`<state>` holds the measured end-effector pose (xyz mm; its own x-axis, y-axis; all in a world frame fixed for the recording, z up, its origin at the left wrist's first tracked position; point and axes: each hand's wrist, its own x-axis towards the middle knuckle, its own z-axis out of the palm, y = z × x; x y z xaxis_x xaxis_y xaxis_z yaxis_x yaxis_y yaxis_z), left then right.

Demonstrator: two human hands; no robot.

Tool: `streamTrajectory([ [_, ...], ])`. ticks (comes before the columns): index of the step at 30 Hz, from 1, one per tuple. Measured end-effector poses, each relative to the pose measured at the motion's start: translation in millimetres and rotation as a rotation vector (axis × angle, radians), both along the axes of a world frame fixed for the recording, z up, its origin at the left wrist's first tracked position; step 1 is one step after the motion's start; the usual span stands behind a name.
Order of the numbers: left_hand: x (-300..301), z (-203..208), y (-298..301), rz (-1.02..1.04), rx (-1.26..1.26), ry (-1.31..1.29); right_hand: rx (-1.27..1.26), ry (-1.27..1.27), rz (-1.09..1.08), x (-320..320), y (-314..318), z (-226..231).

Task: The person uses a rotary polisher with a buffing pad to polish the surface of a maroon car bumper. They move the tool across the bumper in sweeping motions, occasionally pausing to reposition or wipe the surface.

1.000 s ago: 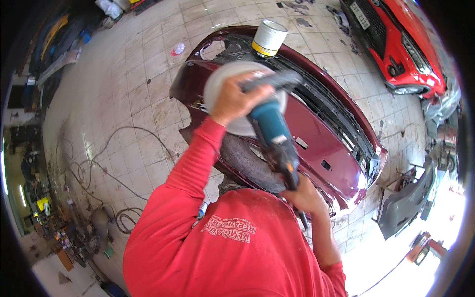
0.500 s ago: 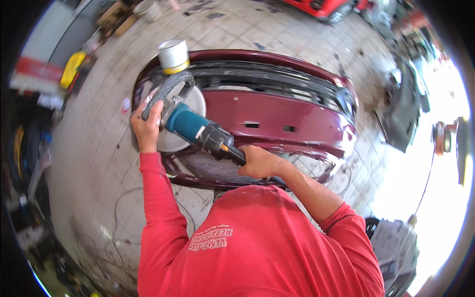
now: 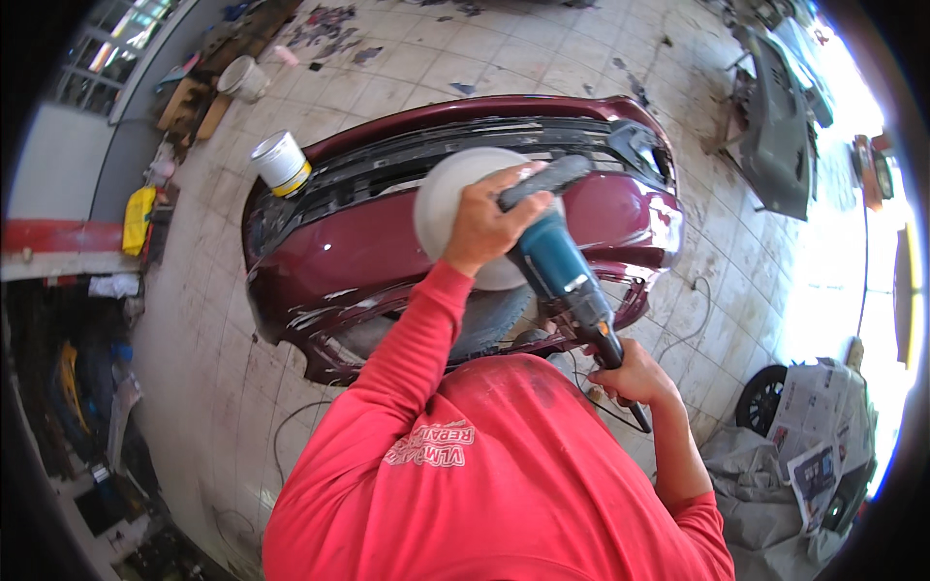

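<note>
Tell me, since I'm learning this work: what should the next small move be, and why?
Perhaps ease the polisher slightly left: the left hand and right hand both grip it, and maroon bumper lies uncovered left of its white pad.

Bumper was glossy, smooth; polisher had plastic housing; shirt was matt cloth; newspaper, lower right, creased; floor scuffed tile.

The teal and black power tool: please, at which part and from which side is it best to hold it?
Best from the person's side, I judge: left hand on the black front handle, right hand on the slim rear grip. The power tool slants with its rear toward the person, while the wide white disc fills the far end.
</note>
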<state>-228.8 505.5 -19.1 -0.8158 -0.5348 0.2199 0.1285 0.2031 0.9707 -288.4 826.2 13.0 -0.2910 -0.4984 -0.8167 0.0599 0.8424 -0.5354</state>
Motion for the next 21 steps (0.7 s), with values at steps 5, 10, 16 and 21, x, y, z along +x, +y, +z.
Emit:
streamTrajectory([
  [5, 31.1, -4.9, -17.5, 0.083, -0.079, 0.049, -0.027, 0.087, 0.107, 11.5, -21.8, -15.8],
  [10, 127.1, 7.6, -60.1, 0.307, 0.129, -0.059, -0.277, 0.119, 0.353, 33.0, -95.8, -16.8],
  [16, 233.1, -6.2, -115.5, 0.65, -0.043, -0.185, -0.35, 0.14, 0.579, 69.2, -176.4, -61.9],
  [21, 277.6, -1.0, -127.5, 0.743, -0.005, -0.264, -0.389, 0.02, 0.658, 91.0, -206.1, -73.6],
])
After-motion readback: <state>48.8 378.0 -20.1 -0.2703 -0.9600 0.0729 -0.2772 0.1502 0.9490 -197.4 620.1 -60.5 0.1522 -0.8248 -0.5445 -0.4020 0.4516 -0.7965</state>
